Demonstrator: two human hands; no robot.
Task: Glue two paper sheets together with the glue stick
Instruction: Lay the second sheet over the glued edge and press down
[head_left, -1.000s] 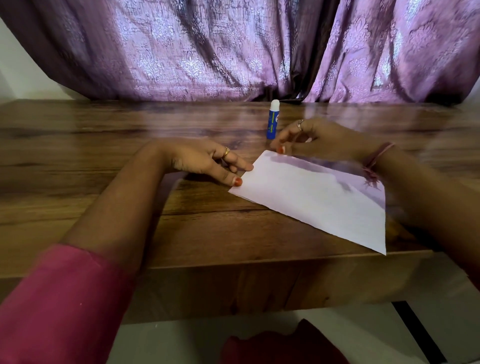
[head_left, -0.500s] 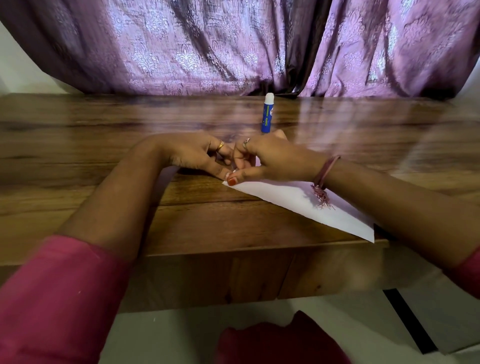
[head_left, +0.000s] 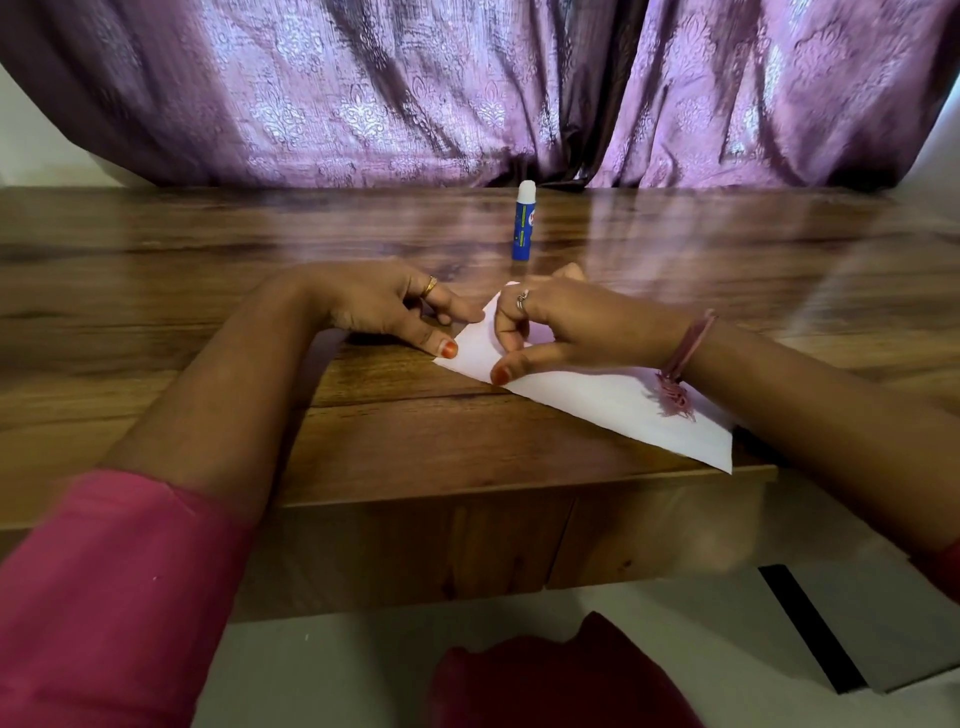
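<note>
Separating the sheets at their left corner

On the brown wooden table (head_left: 208, 291), white paper sheets (head_left: 597, 400) lay near the front edge; my left hand (head_left: 374, 306) pressed the corner, my right hand (head_left: 561, 327) pinched it. I judged peeling slowly best; the blue glue stick (head_left: 523, 223) stood behind, capped.

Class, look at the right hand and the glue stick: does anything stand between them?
Nothing visible does. The glue stick stands upright on the table just beyond the right hand, with bare wood between them; the hand's fingers rest on the paper.
</note>
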